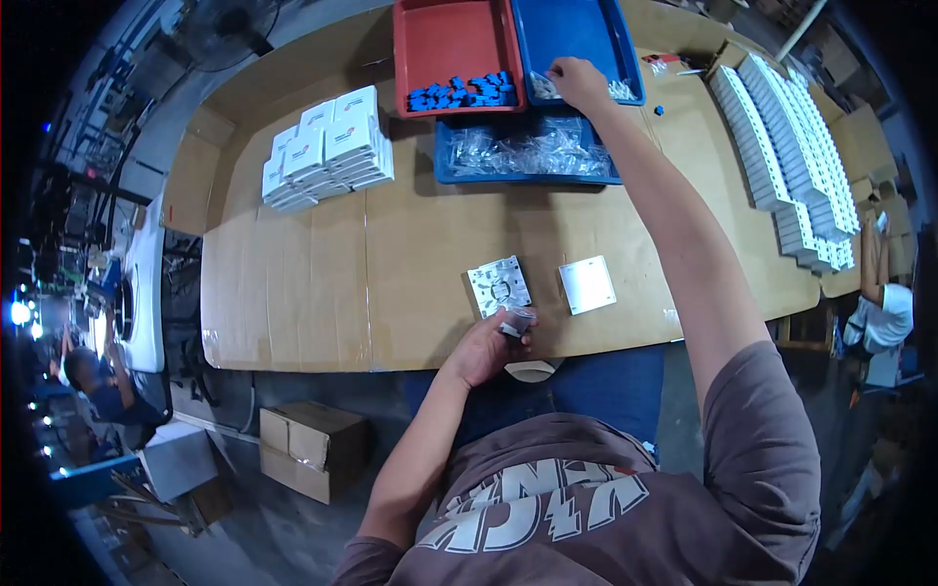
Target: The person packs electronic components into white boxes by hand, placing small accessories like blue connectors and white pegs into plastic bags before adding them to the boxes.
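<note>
Parts [621,90], pale, lie in upper blue bin [565,29] beside right hand [578,86], the nearer; long axis too small to tell | right grip: fingertips hidden, cannot tell | left hand [486,350]: grip closed round greyish piece [518,320], near white housing [497,284] on tabletop [420,254] | red bin [454,39]: blue pieces [459,95] | lower blue bin [528,180]: clear bags [518,148]

brown short-sleeved shirt [674,508] with white lettering [563,523]

A small rounded grey item [518,321], partly covered, was held in the left hand [486,349]; a white square housing [498,285] was laid just beyond. Small pale parts [619,90] were spread beside the right hand [578,84].
</note>
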A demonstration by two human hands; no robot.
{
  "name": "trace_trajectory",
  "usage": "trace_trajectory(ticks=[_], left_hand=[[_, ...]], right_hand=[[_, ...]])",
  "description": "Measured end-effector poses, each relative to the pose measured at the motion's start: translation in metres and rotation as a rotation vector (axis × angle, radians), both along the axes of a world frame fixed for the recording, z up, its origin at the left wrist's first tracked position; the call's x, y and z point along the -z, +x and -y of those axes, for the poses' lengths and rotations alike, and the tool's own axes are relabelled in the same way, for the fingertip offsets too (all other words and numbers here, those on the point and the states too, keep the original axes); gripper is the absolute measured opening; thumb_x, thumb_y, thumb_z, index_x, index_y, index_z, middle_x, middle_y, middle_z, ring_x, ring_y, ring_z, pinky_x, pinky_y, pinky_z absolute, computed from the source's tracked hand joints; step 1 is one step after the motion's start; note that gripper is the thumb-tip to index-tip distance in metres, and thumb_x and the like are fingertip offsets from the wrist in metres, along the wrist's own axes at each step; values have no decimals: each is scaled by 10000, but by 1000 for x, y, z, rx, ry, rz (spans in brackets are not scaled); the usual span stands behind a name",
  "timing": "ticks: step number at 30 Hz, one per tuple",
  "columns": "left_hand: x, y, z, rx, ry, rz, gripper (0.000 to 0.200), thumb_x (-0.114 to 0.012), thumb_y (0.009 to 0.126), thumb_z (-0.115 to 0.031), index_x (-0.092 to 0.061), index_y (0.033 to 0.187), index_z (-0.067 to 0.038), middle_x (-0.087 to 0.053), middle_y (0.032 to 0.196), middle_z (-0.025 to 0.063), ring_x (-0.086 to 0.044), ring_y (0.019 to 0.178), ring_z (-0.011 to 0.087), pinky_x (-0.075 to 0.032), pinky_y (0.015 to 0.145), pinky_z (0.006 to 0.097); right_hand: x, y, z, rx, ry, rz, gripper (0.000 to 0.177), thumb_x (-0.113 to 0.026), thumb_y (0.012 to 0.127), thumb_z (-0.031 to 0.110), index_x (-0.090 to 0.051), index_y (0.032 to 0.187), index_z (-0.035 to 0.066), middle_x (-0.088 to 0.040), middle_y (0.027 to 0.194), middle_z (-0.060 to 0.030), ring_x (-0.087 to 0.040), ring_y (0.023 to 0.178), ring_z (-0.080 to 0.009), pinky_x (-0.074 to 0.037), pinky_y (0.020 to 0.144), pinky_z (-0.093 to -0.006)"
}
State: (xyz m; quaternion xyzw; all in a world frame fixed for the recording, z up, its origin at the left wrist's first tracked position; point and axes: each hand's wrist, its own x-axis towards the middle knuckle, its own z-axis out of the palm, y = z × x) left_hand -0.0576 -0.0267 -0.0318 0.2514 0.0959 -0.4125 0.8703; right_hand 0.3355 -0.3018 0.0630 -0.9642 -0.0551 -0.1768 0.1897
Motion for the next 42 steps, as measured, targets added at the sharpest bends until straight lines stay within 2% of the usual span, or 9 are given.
trace_trajectory(ticks=[11,20,25,26,28,29,32,37,42], left_hand=[[4,2,-1,46,-8,-20,570,-468,1055,-537,-562,1374,-75,-652,1239,38,-592,954,167,-458,967,383],[1,3,-5,52,-60,35,558,-512,1045,-511,-560,1374,-63,-668,1197,51,-598,965,174,-457,971,376],[7,1,-5,11,29,82,560,-487,1064,-474,-552,1355,-1,-681,1167,88,-624,946,213,-485,955,396],[10,0,-4,2,35,69,559,-480,1069,-465,-551,1349,13,-684,1159,96,-629,938,223,-491,951,402],[11,-3,-4,-63,-58,-73,541,-443,1094,-428,-567,1328,44,-693,1152,131,-641,924,239,-519,938,416],[6,-2,-5,-63,-39,-41,534,-452,1095,-421,-571,1330,44,-694,1164,135,-642,921,231,-525,927,411],[-1,0,-5,-53,-89,14,534,-517,1070,-432,-571,1351,20,-694,1184,118,-640,908,205,-531,909,386],[-2,1,-4,-60,-131,16,536,-537,1060,-438,-566,1361,5,-694,1183,113,-641,913,194,-539,906,374],[-4,-3,-1,-103,-108,16,472,-516,1075,-404,-565,1378,-45,-689,1193,106,-641,929,198,-543,922,382]], right_hand=[[17,32,-20,34,-241,-105,203,-658,856,172,-747,1024,100,-745,1081,-184,-709,1067,-367,-564,886,-508],[13,40,-7,69,111,-114,201,-686,826,210,-773,987,126,-757,1046,-161,-717,1012,-361,-567,902,-455],[11,45,19,73,606,108,240,-798,820,264,-784,963,71,-769,927,-141,-750,847,-249,-571,765,-369],[3,30,21,19,573,248,255,-809,835,234,-771,1002,46,-773,897,-122,-736,806,-179,-558,716,-324],[-8,-17,19,-198,881,201,249,-769,901,122,-716,1118,11,-746,896,-47,-610,690,-85,-475,595,-252],[-12,-45,18,-258,959,89,357,-732,934,112,-658,1269,12,-737,984,-43,-571,753,-70,-436,662,-216],[-24,-153,-10,-262,1086,-26,197,-729,931,97,-702,1100,0,-734,918,-37,-591,688,-74,-456,596,-241],[7,-295,-37,-245,1194,-360,122,-702,959,102,-705,1046,16,-717,887,-23,-578,691,-49,-433,599,-204],[17,-356,-53,-211,1208,-536,116,-727,945,99,-726,1015,7,-647,803,27,-547,696,-32,-429,624,-204]])
